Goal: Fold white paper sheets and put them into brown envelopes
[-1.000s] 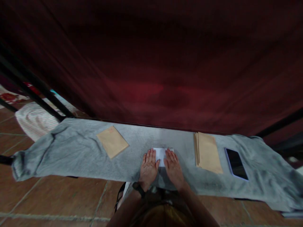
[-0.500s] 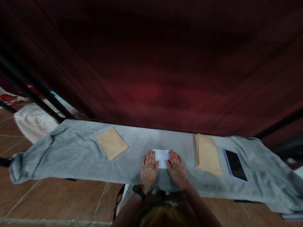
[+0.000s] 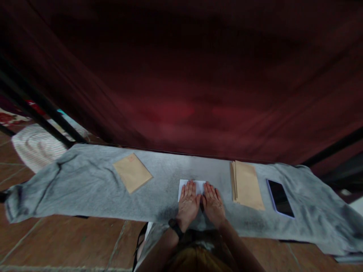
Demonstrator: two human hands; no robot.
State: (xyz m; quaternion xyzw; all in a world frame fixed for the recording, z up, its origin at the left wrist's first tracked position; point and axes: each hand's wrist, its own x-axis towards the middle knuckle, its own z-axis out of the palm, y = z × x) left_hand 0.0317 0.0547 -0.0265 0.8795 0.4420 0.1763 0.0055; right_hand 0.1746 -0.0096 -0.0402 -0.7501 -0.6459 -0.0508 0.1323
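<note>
A folded white paper lies on the grey cloth in front of me. My left hand rests flat on its left part with the fingers stretched out. My right hand presses flat on its right part, fingers together and extended. The two hands lie side by side, almost touching, and cover most of the paper. A dark band sits on my left wrist.
A single tan envelope lies to the left. A stack of tan envelopes lies to the right, with a black phone beyond it. A dark red curtain hangs behind. Tiled floor shows below the cloth.
My left hand has slid right onto the paper, so both hands now lie close together on it. The view has shifted slightly.
</note>
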